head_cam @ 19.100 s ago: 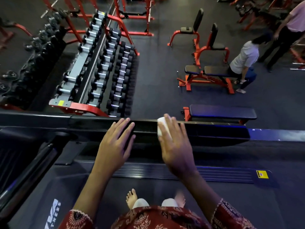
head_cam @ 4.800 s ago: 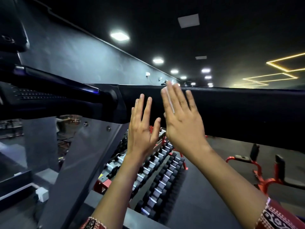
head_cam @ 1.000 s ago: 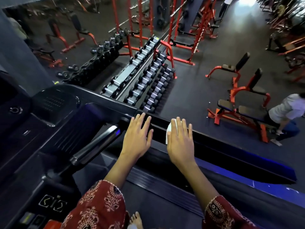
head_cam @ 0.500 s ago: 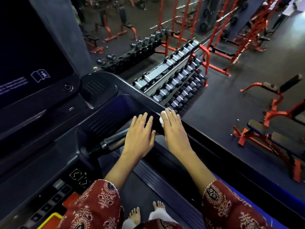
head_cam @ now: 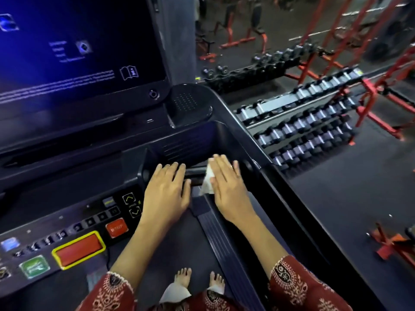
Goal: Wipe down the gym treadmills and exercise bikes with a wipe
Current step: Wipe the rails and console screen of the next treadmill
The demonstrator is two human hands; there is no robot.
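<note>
Right-hand grip: our right hand (head_cam: 229, 187) lies flat with the fingers straight and together. It presses the wipe (head_cam: 207, 179) down and does not curl round it.
Wipe: it is white and crumpled, pinned under that hand on the short black handlebar (head_cam: 195, 172) of the treadmill (head_cam: 67, 171). Its loose edge sticks out at the thumb side.
Left hand: our left hand (head_cam: 166, 191) is also flat with relaxed fingers and holds nothing. It rests on the bar's inner end, just beside the wipe, with a strip of bar showing between them.
Change in the hands: half a second ago the wipe showed at our right fingertips, at the corner where the side rail (head_cam: 276, 198) meets the console. Now both hands have come across onto the handlebar, and the wipe shows by the thumb. A second ago they were further back along that rail.
Change in view: our head has swung left, so the lit screen (head_cam: 78, 52) now fills the upper left.
Beyond the fingertips: we see a ribbed tray (head_cam: 186, 144), with a speaker grille (head_cam: 188, 102) above it.
Left of the grip: the control panel carries a small red button (head_cam: 116, 228), a large red button (head_cam: 78, 249) framed in yellow, and a green button (head_cam: 34, 267).
Right of the grip: past the rail, a dumbbell rack (head_cam: 303, 126) stands on the floor.
Below the wrists: red patterned sleeves (head_cam: 298, 286) and our bare feet (head_cam: 183, 277) on the belt.
</note>
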